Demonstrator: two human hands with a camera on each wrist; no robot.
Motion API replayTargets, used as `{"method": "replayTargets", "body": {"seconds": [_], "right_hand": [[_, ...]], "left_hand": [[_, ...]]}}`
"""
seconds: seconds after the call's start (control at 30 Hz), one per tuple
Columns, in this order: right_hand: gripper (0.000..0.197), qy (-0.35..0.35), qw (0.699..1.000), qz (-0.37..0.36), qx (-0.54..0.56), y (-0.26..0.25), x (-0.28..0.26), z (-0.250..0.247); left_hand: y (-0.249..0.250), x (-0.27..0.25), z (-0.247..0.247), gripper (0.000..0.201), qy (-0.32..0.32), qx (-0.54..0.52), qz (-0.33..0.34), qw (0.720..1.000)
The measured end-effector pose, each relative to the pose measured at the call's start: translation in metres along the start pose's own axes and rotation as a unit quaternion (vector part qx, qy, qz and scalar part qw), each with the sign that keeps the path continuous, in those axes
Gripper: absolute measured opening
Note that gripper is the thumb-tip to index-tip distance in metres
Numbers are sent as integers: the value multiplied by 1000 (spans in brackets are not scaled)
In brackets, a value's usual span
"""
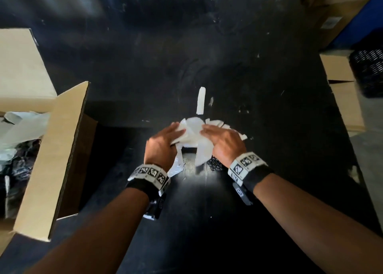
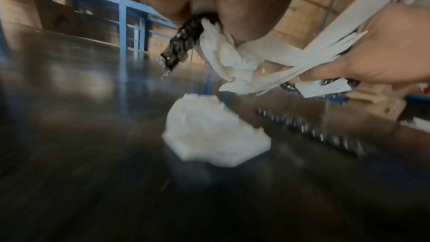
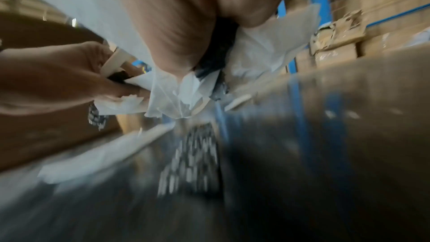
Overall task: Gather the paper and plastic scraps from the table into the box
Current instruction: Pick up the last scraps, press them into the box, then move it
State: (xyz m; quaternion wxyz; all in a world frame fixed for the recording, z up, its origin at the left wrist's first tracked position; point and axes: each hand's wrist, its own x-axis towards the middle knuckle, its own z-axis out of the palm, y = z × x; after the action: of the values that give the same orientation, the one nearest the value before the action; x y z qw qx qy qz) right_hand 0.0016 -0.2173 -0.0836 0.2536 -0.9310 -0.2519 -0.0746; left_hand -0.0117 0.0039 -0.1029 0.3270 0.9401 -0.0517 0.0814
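Note:
Both hands hold one bundle of white paper scraps just above the black table, near its front middle. My left hand grips the bundle's left side; white paper and a black patterned plastic piece stick out of its curled fingers. My right hand grips the right side, pinching several white strips. A long white strip lies on the table just beyond the hands. The open cardboard box stands at the left with scraps inside.
A blurred white crumpled piece and a black patterned scrap lie under the hands. A small white bit lies beside the long strip. More cardboard boxes and a black crate stand off the right edge.

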Motion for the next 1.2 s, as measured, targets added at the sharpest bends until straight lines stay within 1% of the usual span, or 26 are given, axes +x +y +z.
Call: {"method": "replayTargets", "body": {"seconds": [0.07,0.13,0.17,0.23,0.33,0.4,0.43,0.5,0.6,0.67,0.73,0.83,0.87,0.93,1.0,1.07,1.1,1.17,1.2], "right_hand": [[50,-61,998,-2,-30,2,-20,13],[55,-118,992,18,-30,8,-32,22],[59,-137,990,19,-24,10,-35,23],[64,-172,985,13,-14,13,-39,19],[82,-230,973,4,-21,14,-40,12],[88,-238,971,-8,-27,16,-38,10],[89,-234,971,-19,-32,18,-38,12],[87,-208,976,-41,-46,19,-34,16],[73,-138,985,-67,-76,21,-29,25],[66,-109,988,-76,-80,23,-27,31],[63,-97,990,-73,-72,24,-25,34],[58,-99,992,-45,-56,25,-23,34],[58,-96,994,-27,-42,25,-22,33],[59,-63,998,11,-7,25,-20,29],[55,-3,998,44,33,25,-15,19],[40,73,994,58,59,28,-6,5],[36,104,991,63,57,33,0,-2],[32,123,989,77,41,49,9,-12],[34,127,987,89,28,57,13,-14]], "left_hand": [[-11,-22,4,56,-62,42,-37,996],[-19,-38,5,61,-133,64,-70,987],[-21,-44,5,60,-153,57,-69,984],[-22,-54,4,61,-185,42,-47,981],[-21,-63,1,82,-250,63,-42,965],[-21,-62,-3,91,-276,71,-46,957],[-22,-61,-5,90,-274,75,-43,958],[-23,-55,-8,79,-258,92,-35,961],[-23,-47,-8,60,-224,117,-31,967],[-25,-43,-5,60,-188,125,-32,974],[-28,-40,-1,56,-137,97,-34,985],[-31,-39,4,31,-76,43,-51,995],[-31,-37,4,29,-65,30,-63,995],[-32,-32,2,29,-40,9,-73,996],[-31,-19,1,32,-8,-5,-62,998],[-24,2,0,43,26,-16,-55,998],[-19,14,1,46,41,-20,-51,998],[-6,42,6,47,58,-34,-34,997],[-1,55,9,47,61,-40,-23,997]]}}
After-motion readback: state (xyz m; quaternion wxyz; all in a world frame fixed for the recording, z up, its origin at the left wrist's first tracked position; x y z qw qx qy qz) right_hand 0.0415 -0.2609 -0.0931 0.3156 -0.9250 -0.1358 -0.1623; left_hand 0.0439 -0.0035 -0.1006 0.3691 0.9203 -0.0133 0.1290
